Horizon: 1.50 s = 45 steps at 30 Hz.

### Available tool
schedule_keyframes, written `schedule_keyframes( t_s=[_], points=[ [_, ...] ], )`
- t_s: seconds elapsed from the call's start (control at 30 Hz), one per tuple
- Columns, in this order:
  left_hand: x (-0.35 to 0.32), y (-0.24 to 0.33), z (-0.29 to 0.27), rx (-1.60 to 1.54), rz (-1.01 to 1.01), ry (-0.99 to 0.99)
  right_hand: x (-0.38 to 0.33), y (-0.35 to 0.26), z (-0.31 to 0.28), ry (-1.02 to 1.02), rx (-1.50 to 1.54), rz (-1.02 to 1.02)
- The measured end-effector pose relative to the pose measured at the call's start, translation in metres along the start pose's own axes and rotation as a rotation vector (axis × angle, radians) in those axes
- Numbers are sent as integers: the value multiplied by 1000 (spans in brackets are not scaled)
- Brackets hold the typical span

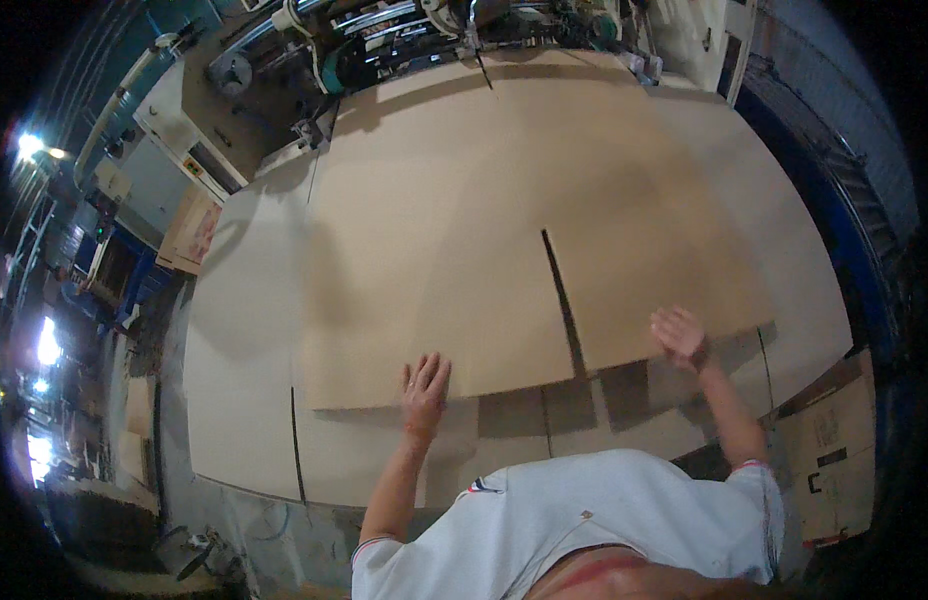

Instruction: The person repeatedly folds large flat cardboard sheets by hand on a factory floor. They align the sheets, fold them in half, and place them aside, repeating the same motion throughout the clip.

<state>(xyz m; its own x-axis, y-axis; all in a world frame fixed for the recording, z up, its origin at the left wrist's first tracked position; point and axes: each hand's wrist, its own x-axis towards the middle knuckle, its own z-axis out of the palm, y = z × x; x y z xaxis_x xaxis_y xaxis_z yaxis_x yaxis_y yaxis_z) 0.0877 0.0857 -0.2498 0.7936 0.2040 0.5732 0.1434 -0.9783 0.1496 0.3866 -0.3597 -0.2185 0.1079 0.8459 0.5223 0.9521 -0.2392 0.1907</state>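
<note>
A wide brown cardboard sheet (434, 230) lies in front of me, with a dark slot cut in from its near edge and another at its far edge. Under it, a larger pale cardboard sheet (244, 330) sticks out on the left, on the right and along the near side. My left hand (425, 388) rests over the brown sheet's near edge, fingers stretched out and nothing held. Farther right, my right hand (680, 337) is open near the same edge, its fingers extended over the sheet. Whether the right palm touches the cardboard, I cannot tell.
A machine with rollers and metal bars (384, 50) stands at the far end, against the sheets. Its pale housing (209, 130) rises at the far left. A cardboard box (829, 455) sits at the near right, and a blue rail (834, 190) runs along the right side.
</note>
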Motion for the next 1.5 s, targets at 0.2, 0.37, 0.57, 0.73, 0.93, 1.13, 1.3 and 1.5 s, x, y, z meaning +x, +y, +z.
schedule_keyframes(
  t_s=[0.2,0.37,0.57,0.73,0.93,1.13,1.3,1.5],
  points=[
    [40,0,29,-8,-6,38,27,34,0,-52,7,131],
    [23,-31,7,35,17,-257,31,-34,34,-351,-1,649],
    [20,-80,15,200,275,-226,23,-46,52,-374,102,826],
    [47,-86,10,242,472,-164,-10,-22,88,-161,-111,685],
    [125,-80,-20,268,526,21,30,34,83,94,-345,497],
    [153,-111,26,230,509,-18,64,82,103,194,-388,233],
    [156,-128,57,285,524,-187,86,94,121,280,-423,185],
    [196,-157,84,348,555,-24,114,126,145,253,-360,239]
  ],
)
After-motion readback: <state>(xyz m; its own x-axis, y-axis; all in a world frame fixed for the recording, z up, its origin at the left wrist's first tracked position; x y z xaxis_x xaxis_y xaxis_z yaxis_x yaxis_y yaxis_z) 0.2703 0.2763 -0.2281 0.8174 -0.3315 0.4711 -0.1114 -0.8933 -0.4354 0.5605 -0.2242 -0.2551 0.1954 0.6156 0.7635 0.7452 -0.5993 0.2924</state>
